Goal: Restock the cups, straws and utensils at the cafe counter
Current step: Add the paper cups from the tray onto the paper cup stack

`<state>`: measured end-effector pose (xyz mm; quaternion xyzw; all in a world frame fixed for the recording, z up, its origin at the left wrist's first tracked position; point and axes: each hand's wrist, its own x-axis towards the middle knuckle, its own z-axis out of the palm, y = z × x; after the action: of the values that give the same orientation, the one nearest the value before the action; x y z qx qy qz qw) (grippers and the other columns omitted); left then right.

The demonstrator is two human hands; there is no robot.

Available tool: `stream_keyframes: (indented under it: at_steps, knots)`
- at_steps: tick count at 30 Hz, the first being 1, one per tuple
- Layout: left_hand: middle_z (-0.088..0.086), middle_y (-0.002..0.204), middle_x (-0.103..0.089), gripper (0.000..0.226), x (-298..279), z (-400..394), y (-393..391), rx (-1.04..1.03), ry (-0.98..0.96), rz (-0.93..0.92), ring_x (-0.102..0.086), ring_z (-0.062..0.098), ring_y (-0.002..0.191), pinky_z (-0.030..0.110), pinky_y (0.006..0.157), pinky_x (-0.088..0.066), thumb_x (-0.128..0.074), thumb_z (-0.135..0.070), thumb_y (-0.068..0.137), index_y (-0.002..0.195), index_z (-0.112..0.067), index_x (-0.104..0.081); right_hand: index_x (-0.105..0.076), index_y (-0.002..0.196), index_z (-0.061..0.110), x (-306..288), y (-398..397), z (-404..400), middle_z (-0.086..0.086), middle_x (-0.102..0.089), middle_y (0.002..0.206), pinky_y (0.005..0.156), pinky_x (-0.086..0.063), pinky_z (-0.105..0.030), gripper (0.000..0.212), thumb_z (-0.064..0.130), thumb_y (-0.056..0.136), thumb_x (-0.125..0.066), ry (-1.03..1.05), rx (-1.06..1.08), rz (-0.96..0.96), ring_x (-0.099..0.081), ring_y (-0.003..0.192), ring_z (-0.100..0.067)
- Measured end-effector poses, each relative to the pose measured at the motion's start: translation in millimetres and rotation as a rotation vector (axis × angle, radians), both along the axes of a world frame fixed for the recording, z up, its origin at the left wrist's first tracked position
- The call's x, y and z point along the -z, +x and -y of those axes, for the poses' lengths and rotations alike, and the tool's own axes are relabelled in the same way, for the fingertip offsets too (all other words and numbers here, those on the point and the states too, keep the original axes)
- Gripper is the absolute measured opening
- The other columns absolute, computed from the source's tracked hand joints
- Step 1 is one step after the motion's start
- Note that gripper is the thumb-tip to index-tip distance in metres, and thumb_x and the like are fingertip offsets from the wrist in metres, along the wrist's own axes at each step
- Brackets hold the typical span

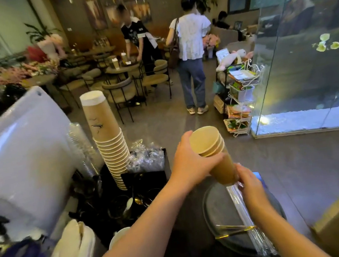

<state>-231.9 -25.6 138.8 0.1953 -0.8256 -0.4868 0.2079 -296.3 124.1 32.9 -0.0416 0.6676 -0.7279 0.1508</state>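
A short nested stack of brown paper cups (214,150) is tilted with its mouth up and away from me, above a round dark tray (216,208). My left hand (190,164) grips it near the rims. My right hand (249,184) holds its bottom end. On the tray lies a bundle of clear wrapped straws (241,211) tied with a gold band. To the left a tall stack of upside-down brown paper cups (108,140) stands on the black counter organiser (144,178). Wrapped utensils (146,156) fill a compartment behind it.
A stack of clear plastic lids (81,147) leans beside the tall cups. A large white machine cover (22,150) fills the left. White napkins (73,253) sit at the lower left. Beyond the counter, two people stand among cafe tables; a glass tank (306,68) is on the right.
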Motion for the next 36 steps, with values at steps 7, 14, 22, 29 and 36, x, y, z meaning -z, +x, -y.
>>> stream_keyframes:
  at_steps: [7, 14, 22, 29, 36]
  knots:
    - [-0.011, 0.116, -0.053, 0.090, -76, 67, 22, -0.068, 0.315, -0.205, -0.057, 0.010, 0.103, 0.036, 0.072, -0.063, -0.088, -0.045, 0.062, 0.137, -0.029, -0.041, -0.053, 0.135, 0.028, -83, -6, 65, -0.015, -0.053, 0.134, 0.080, -0.060, -0.045, 0.054, 0.048, 0.087, -0.067, -0.386, -0.273, 0.084, -0.069, 0.107, -0.038]
    - [0.007, 0.130, -0.055, 0.076, -112, 125, 30, -0.135, 0.657, -0.397, -0.059, 0.024, 0.114, 0.042, 0.082, -0.061, -0.084, -0.038, 0.075, 0.138, -0.015, -0.048, -0.052, 0.132, 0.012, -168, -11, 130, -0.013, -0.050, 0.136, 0.077, -0.061, -0.039, 0.043, 0.028, 0.094, -0.065, -0.489, -0.235, -0.011, -0.057, 0.122, -0.032]
    - [0.006, 0.115, -0.064, 0.066, -123, 166, 31, -0.371, 0.411, -0.304, -0.061, 0.022, 0.102, 0.031, 0.075, -0.049, -0.053, -0.064, 0.089, 0.128, -0.010, -0.053, -0.056, 0.136, 0.016, -248, -12, 178, -0.006, -0.063, 0.116, 0.067, -0.062, -0.028, 0.055, 0.036, 0.087, -0.074, -0.114, -0.129, -0.439, -0.065, 0.100, -0.017]
    - [0.010, 0.083, -0.073, 0.048, -137, 200, 40, -0.468, 0.131, -0.312, -0.066, 0.022, 0.077, 0.034, 0.064, -0.048, -0.041, -0.047, 0.100, 0.086, -0.011, -0.069, -0.059, 0.133, 0.028, -331, 9, 209, 0.005, -0.065, 0.108, 0.094, -0.054, -0.046, 0.052, 0.055, 0.088, -0.059, 0.279, -0.129, -0.900, -0.064, 0.107, -0.020]
    - [-0.007, 0.056, -0.071, 0.049, -128, 226, 54, -0.527, 0.334, -0.334, -0.070, 0.015, 0.066, 0.037, 0.068, -0.054, -0.049, -0.040, 0.101, 0.064, -0.014, -0.069, -0.072, 0.113, 0.019, -379, 26, 260, 0.001, -0.064, 0.100, 0.084, -0.058, -0.041, 0.046, 0.056, 0.091, -0.056, 0.514, -0.264, -1.063, -0.064, 0.092, -0.022]
